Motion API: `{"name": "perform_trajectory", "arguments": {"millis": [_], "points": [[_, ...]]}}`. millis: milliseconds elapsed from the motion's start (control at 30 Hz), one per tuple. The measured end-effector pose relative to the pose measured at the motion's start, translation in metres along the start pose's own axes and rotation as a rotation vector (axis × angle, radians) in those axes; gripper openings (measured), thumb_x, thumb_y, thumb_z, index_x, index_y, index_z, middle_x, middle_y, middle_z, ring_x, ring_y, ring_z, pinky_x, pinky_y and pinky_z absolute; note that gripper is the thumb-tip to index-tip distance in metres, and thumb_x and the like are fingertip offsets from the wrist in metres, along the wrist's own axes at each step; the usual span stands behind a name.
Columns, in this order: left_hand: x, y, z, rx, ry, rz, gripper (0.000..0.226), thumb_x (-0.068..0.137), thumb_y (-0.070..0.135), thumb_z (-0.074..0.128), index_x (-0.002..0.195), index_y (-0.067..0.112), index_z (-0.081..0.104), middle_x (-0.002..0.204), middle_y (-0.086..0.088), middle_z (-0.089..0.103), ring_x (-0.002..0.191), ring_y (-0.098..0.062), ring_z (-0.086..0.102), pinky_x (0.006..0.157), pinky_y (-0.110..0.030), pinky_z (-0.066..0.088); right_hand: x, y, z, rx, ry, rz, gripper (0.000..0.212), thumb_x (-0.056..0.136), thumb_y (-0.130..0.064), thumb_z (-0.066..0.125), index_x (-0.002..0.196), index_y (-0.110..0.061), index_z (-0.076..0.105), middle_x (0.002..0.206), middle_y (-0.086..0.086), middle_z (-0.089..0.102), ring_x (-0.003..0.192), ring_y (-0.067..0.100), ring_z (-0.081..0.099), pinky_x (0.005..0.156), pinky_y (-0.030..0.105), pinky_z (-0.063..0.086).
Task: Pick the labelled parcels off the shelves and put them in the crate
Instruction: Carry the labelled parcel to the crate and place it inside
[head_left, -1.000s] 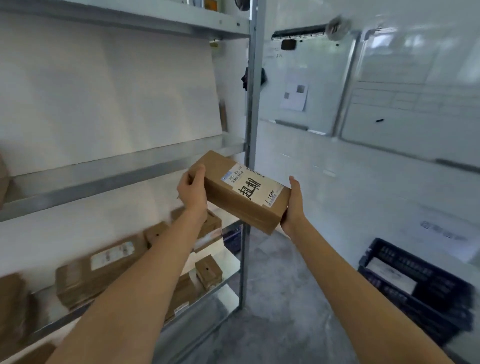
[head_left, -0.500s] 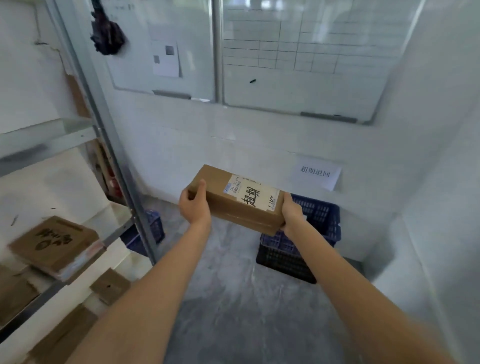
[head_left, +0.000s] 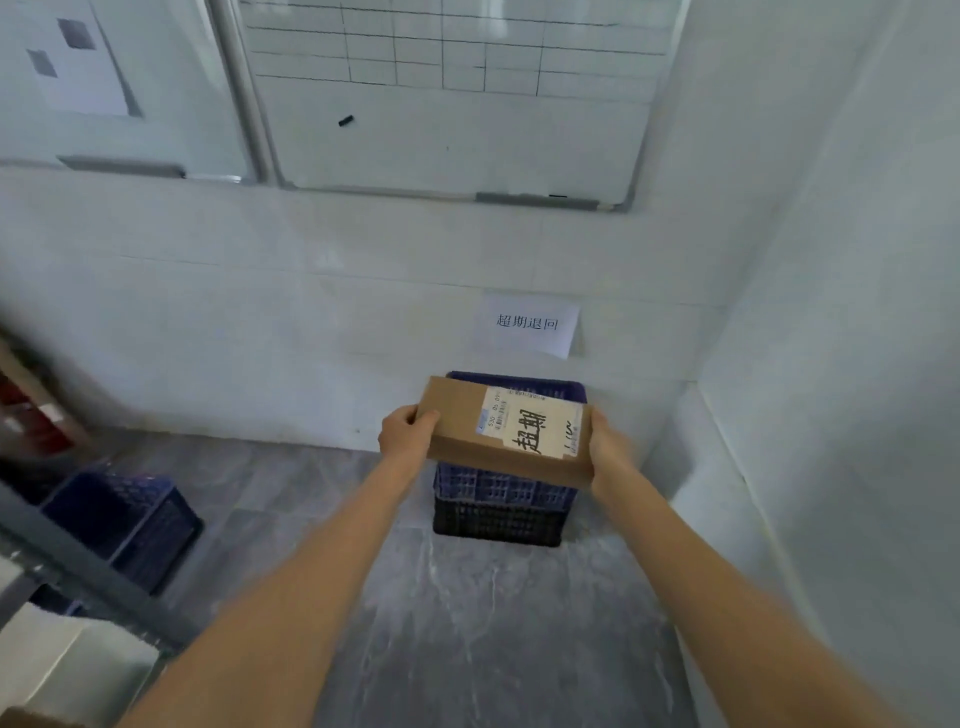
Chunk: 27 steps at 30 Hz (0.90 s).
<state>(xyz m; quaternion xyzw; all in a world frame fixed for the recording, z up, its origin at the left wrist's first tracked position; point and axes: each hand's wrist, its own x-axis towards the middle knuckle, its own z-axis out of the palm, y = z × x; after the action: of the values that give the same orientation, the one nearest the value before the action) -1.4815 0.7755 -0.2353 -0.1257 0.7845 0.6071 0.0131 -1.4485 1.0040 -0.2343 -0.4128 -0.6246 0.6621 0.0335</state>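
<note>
Held out ahead between both hands: parcel (head_left: 506, 431), with left hand (head_left: 406, 434) on its left end and right hand (head_left: 609, 447) on its right end — label (head_left: 530, 428) on top, toward the right. Directly behind and below the parcel, on the floor (head_left: 467, 613) against the back wall: crate (head_left: 498, 499), stacked on another. On the wall just above the crate: paper sign (head_left: 527, 325). Higher up: whiteboard (head_left: 447, 98). Far left, beside the shelf frame (head_left: 78, 561) — second crate (head_left: 122, 519) on the floor.
</note>
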Motion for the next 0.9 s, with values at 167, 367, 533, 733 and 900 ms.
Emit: {"name": "perform_trajectory", "arguments": {"millis": [167, 367, 533, 733, 900], "points": [[0.06, -0.001, 0.069, 0.001, -0.076, -0.007, 0.042, 0.095, 0.013, 0.053, 0.136, 0.007, 0.046, 0.134, -0.01, 0.053, 0.119, -0.025, 0.051, 0.094, -0.033, 0.043, 0.081, -0.019, -0.001, 0.006, -0.006, -0.019, 0.039, 0.103, -0.046, 0.034, 0.101, -0.014, 0.057, 0.081, 0.002, 0.061, 0.082, 0.02, 0.056, 0.077, 0.03, 0.044], [0.13, -0.004, 0.121, -0.071, -0.114, -0.092, 0.052, 0.095, 0.006, 0.053, 0.145, 0.008, 0.038, 0.137, -0.007, 0.049, 0.122, -0.02, 0.047, 0.098, -0.028, 0.04, 0.18, -0.035, 0.019, -0.096, -0.069, 0.014, 0.057, 0.101, -0.053, 0.028, 0.11, -0.01, 0.064, 0.101, 0.008, 0.069, 0.092, 0.023, 0.062, 0.075, 0.031, 0.045], [0.195, -0.01, 0.156, -0.025, -0.113, -0.193, 0.037, 0.098, 0.006, 0.042, 0.134, 0.004, 0.049, 0.111, 0.002, 0.05, 0.109, -0.017, 0.047, 0.087, -0.028, 0.036, 0.247, -0.048, 0.054, -0.131, -0.097, 0.062, 0.057, 0.1, -0.055, 0.027, 0.11, -0.013, 0.064, 0.097, 0.008, 0.071, 0.082, 0.02, 0.065, 0.076, 0.033, 0.05], [0.289, -0.029, 0.198, -0.082, -0.111, -0.327, 0.035, 0.103, 0.026, 0.037, 0.133, 0.012, 0.045, 0.116, -0.003, 0.05, 0.103, -0.017, 0.045, 0.085, -0.031, 0.035, 0.334, -0.042, 0.101, -0.151, -0.077, 0.098, 0.057, 0.1, -0.056, 0.028, 0.111, -0.014, 0.066, 0.095, 0.006, 0.071, 0.081, 0.018, 0.067, 0.07, 0.029, 0.051], [0.361, -0.081, 0.231, -0.023, -0.149, -0.418, 0.048, 0.101, 0.045, 0.035, 0.141, 0.019, 0.043, 0.138, -0.003, 0.049, 0.125, -0.024, 0.045, 0.107, -0.039, 0.035, 0.414, -0.007, 0.13, -0.165, -0.071, 0.185, 0.052, 0.099, -0.058, 0.031, 0.111, -0.016, 0.058, 0.093, 0.002, 0.066, 0.088, 0.017, 0.062, 0.094, 0.034, 0.047]]}}
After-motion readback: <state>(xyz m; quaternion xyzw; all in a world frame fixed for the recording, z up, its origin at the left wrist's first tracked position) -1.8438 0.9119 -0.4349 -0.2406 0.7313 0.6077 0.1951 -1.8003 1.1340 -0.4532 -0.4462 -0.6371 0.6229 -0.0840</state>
